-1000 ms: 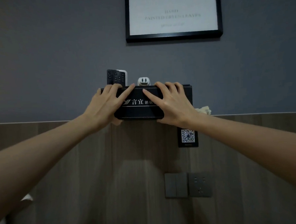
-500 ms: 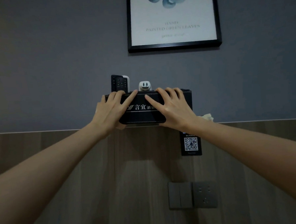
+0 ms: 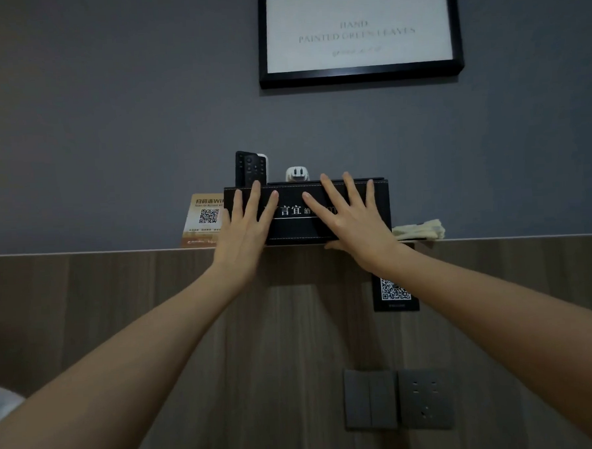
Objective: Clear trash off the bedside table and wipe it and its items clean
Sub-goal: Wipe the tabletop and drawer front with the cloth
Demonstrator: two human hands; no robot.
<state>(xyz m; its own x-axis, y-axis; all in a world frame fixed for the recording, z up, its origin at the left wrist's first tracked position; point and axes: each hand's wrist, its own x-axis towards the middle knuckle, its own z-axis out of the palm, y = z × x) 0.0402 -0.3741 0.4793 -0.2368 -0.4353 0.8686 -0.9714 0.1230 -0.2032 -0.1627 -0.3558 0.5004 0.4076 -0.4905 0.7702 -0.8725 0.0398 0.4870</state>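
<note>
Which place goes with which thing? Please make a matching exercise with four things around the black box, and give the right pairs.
Things:
1. remote controls
2. WiFi card
3. pale cloth
4. black QR card

Places:
A. lying just right of the black box
B. on the wood panel, below the box
C. standing up out of the box at its left end
D. upright just left of the box

Pairs: 1-C, 2-D, 3-A, 4-B
</note>
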